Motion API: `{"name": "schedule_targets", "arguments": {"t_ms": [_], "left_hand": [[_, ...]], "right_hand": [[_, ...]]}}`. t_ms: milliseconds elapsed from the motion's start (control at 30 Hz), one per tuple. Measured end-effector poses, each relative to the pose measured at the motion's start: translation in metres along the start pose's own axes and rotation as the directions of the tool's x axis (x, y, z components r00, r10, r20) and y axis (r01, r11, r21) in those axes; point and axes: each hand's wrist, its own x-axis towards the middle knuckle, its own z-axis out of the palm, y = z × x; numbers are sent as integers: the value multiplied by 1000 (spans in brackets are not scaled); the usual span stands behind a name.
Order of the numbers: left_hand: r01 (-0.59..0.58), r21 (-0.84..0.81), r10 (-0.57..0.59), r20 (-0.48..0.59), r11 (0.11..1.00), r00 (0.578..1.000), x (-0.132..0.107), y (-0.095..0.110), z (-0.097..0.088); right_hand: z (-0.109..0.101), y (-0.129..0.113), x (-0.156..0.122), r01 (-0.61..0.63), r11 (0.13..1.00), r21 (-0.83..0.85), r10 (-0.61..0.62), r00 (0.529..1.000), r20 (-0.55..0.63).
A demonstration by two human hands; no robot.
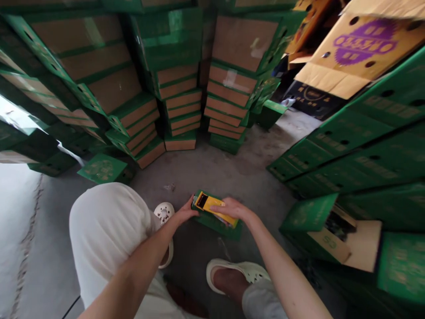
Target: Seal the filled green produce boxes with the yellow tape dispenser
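Observation:
Low over the floor between my feet, my right hand [229,207] grips a yellow box-shaped thing [205,202] with a dark opening at its left end. Its exact kind I cannot make out. Beneath it lies a small green carton [217,224], partly covered by the yellow thing and my right hand. My left hand [186,212] holds the left end of that carton, its thumb and fingers around the edge. Blur hides the finer detail at the fingertips.
Stacked green-and-brown cartons [181,104] stand ahead, with green cartons [332,150] on the right. An open carton [332,239] sits low right, its flaps up. A yellow carton with purple print [365,44] is at upper right. My cream clogs [164,212] flank the work.

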Motion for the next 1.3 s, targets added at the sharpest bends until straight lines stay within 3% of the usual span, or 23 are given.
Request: {"name": "schedule_targets", "arguments": {"t_ms": [133,300,433,667,800,900,1133,1300], "left_hand": [[-93,-20,93,16,996,996,11,-26,-4],[-121,-84,127,69,989,990,14,-30,-8],[-126,-97,136,102,987,985,16,-34,-9],[-236,19,231,148,972,962,21,-30,-4],[-282,261,251,145,923,957,24,-32,-7],[-282,402,216,201,871,955,27,-35,-13],[-263,456,177,223,850,959,26,-34,-14],[-284,574,186,225,768,957,23,-38,-8]], "right_hand": [[-1,-2,1,0,1000,4,0,999,38],[-7,-3,0,17,1000,-25,-15,997,74],[-20,-2,-9,36,990,-134,-32,999,32],[-18,7,-7,-52,978,-203,58,998,23],[-11,11,3,-110,976,-186,113,994,6],[-9,10,3,-115,982,-152,120,993,21],[-9,6,-3,-166,982,-86,173,981,82],[-7,6,-5,-180,982,-59,184,981,61]]}}
